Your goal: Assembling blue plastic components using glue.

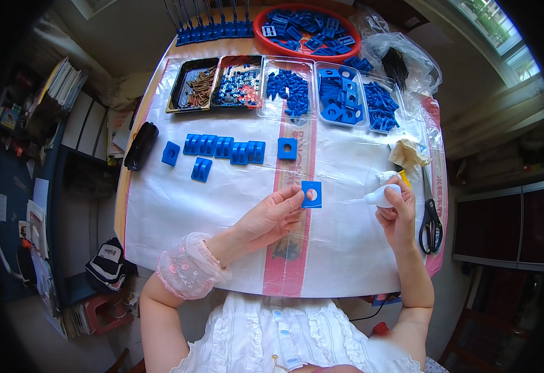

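Left hand (271,217) pinching blue square plate (311,194).

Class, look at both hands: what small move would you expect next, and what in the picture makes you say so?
Probably bringing the small white bottle in the right hand over to the blue square plate. The left hand holds that plate up by its edge, hole facing up, and the bottle's tip already points toward it, a short gap away.

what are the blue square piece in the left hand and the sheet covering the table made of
Blue square piece: looks like moulded plastic, uniform matt blue, crisp edges, round hole through the middle. Sheet over the table: seems thin clear plastic film, glossy and wrinkled, with glare patches. The left hand pinches the piece by its edge.
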Available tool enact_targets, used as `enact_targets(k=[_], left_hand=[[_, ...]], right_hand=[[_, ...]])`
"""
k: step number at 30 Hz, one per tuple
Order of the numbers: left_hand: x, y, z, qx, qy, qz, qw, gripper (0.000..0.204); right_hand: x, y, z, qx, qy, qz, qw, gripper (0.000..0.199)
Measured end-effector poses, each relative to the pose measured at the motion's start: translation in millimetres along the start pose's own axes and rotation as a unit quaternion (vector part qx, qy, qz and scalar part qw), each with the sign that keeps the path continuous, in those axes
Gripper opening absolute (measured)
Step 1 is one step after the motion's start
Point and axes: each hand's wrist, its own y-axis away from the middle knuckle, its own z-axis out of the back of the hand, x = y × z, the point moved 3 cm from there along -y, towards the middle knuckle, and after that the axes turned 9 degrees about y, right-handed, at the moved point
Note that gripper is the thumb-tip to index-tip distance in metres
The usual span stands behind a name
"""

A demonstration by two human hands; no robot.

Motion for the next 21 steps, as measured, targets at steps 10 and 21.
enact_targets(k=[10,21], left_hand=[[0.6,-0.2,-3.1,-0.013,-0.016,-0.006,1.0,0.019],[0.7,-1.1,0.6,0.011,-0.001,-0.002,1.0,0.019]], right_hand=[[-2.5,-1.0,0.1,-0.003,0.01,-0.003,1.0,0.016],[-1.4,-0.1,-1.2,-0.006,0.007,-0.003,1.0,0.015]])
